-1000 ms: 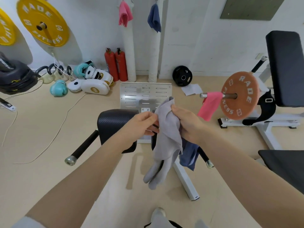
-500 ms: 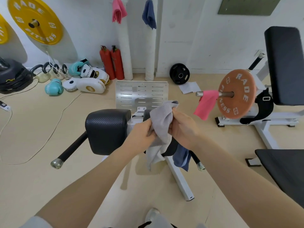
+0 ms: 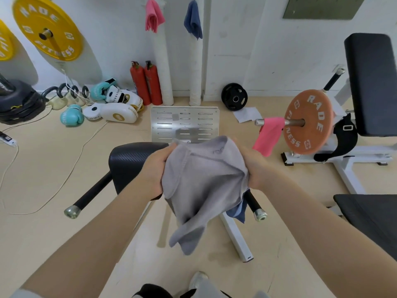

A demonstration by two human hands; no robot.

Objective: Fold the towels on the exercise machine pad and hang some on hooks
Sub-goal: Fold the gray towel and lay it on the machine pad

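A grey towel (image 3: 202,181) hangs spread between my two hands above the black roller pad (image 3: 131,160) of the exercise machine. My left hand (image 3: 155,168) grips its left edge and my right hand (image 3: 253,166) grips its right edge. Its lower corner dangles toward the floor. A blue towel (image 3: 238,211) peeks out behind it, draped on the machine's right side. On the wall hooks hang a pink towel (image 3: 153,16) and a blue towel (image 3: 193,20). Another pink towel (image 3: 268,136) is draped over the barbell sleeve on the right.
An orange weight plate (image 3: 309,123) and a black bench (image 3: 371,82) stand at the right. A metal footplate (image 3: 184,123) lies beyond the pad. Red extinguishers (image 3: 146,82), boxing gloves (image 3: 71,115) and cables sit along the left wall. My shoe (image 3: 198,280) is below.
My hands have moved apart, opening the bunched grey towel into a wider spread. The view has shifted slightly.
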